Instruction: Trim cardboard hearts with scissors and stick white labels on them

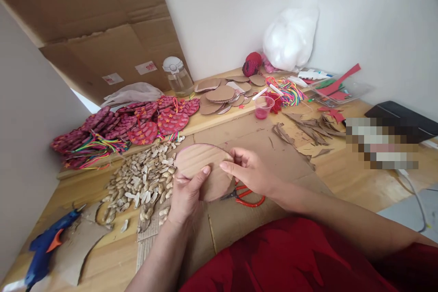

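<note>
My left hand [186, 194] grips a round cardboard disc [200, 159] from below, thumb pressed on its face. My right hand [248, 171] pinches the disc's right edge, where a thin pink line runs along the rim. Both hands hold the disc a little above the wooden floor. Orange-handled scissors [244, 195] lie just under my right hand. A heap of peanut shells [143, 182] lies directly left of the disc.
A blue glue gun [46, 246] rests on a cardboard scrap at the lower left. Red star-patterned pieces [137, 123] with coloured cords, a stack of cardboard discs [222, 93], a pink cup [263, 107], cardboard offcuts [308, 130] and a water bottle [178, 75] lie beyond.
</note>
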`<state>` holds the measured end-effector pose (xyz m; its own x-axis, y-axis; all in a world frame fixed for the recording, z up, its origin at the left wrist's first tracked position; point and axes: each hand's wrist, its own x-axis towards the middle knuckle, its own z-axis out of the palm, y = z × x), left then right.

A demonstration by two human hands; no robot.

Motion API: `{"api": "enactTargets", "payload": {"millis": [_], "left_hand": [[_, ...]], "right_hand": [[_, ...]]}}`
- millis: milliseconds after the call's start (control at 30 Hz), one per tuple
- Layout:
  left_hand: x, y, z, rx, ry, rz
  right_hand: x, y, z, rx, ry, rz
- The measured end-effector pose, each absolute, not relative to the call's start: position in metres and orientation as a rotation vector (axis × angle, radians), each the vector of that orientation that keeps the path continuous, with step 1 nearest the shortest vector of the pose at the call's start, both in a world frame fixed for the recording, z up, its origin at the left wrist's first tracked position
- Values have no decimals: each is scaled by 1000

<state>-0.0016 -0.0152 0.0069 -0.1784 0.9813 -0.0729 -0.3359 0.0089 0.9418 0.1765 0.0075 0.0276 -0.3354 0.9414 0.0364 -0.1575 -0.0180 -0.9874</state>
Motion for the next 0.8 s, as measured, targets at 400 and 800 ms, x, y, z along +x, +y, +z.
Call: {"api": "enactTargets", "payload": {"millis": [400,800], "left_hand": [[-3,-9,17,642,949,1234],[9,-20,17,1273,1030,1547]], "right_hand": [[180,32,14,-1095,-747,1763],[179,38,3,-1003,-636,1792]]}}
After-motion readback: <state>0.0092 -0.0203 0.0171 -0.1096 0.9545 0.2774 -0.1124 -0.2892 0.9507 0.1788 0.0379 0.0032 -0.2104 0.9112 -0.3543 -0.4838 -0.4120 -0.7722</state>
